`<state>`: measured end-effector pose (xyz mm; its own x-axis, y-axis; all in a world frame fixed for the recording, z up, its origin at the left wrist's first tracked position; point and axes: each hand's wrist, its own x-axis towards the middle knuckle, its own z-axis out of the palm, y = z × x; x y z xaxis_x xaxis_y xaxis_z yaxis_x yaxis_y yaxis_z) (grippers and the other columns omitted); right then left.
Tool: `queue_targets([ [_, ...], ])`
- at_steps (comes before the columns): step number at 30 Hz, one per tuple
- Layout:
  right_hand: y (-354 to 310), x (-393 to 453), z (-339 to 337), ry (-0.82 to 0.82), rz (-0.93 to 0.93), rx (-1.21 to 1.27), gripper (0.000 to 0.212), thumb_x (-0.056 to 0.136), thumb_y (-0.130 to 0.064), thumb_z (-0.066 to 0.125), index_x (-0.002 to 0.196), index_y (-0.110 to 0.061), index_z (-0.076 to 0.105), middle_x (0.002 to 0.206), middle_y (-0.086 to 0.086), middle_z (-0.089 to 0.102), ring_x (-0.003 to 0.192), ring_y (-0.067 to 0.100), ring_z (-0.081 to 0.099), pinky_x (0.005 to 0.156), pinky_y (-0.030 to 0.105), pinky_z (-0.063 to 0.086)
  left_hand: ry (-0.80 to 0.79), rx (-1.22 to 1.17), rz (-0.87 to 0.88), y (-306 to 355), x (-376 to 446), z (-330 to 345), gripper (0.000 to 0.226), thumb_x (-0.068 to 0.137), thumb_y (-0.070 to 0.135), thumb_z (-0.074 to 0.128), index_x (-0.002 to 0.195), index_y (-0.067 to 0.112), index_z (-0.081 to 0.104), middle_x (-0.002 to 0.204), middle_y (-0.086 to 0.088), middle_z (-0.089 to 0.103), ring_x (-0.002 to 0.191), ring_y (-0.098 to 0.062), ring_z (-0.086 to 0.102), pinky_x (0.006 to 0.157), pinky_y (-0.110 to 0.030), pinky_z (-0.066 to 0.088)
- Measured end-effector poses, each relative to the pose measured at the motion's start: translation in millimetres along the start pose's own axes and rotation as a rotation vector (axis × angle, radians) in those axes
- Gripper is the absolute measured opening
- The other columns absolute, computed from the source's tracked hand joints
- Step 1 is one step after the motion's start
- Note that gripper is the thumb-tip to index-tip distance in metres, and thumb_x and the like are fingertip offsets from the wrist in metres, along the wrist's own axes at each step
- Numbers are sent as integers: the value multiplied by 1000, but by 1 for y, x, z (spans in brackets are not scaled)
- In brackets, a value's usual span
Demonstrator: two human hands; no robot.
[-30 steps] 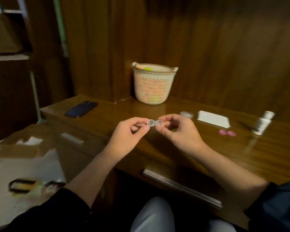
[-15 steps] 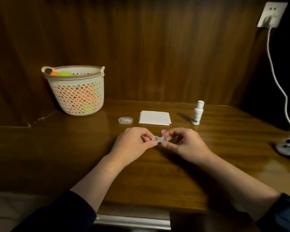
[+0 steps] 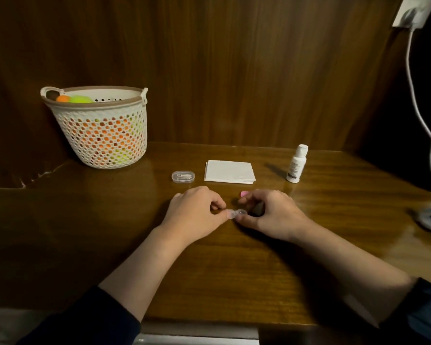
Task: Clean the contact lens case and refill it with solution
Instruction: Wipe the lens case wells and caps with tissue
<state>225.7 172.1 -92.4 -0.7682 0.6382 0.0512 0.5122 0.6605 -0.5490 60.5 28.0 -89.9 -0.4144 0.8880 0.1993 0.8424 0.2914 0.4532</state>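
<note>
Fingers (image 3: 219, 207) of both hands are pinching the tiny, light, slippery-looking lens case (image 3: 235, 214) by its two ends.

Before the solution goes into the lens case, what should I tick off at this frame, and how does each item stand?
1. Lens case held steady: ok, left hand and right hand each pinch one end, low over the table.
2. Case caps off: ok for the wells that show; pink cap lies behind the right hand.
3. Wells clean and dry: cannot tell, too small.
4. Solution bottle within reach: ok, upright at the right.
5. Bottle opened: not ok, white top on.
6. Tissue at hand: ok, folded.
</note>
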Motion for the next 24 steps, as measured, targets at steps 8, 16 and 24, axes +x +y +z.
queue_targets([
  [8,16,47,-32,297,73,83,27,104,-46,66,85,-28,71,71,-15,73,68,3,71,56,22,46,125,-174,9,18,41,-4,15,105,28,65,118,29,72,120,10,66,100,-7,65,88,-34,63],
  [16,37,110,-46,133,-31,-44,15,100,-20,74,102,-35,73,106,-11,73,99,9,68,72,10,50,114,-177,-16,0,106,17,36,107,10,57,140,25,65,145,2,60,132,-17,57,108,-39,56],
  [24,46,139,-49,-80,-155,-205,37,84,-43,90,118,-33,80,124,-14,75,115,10,66,101,32,56,110,-206,-24,-20,125,38,42,105,2,55,139,23,66,142,2,64,131,-15,59,111,-40,53],
])
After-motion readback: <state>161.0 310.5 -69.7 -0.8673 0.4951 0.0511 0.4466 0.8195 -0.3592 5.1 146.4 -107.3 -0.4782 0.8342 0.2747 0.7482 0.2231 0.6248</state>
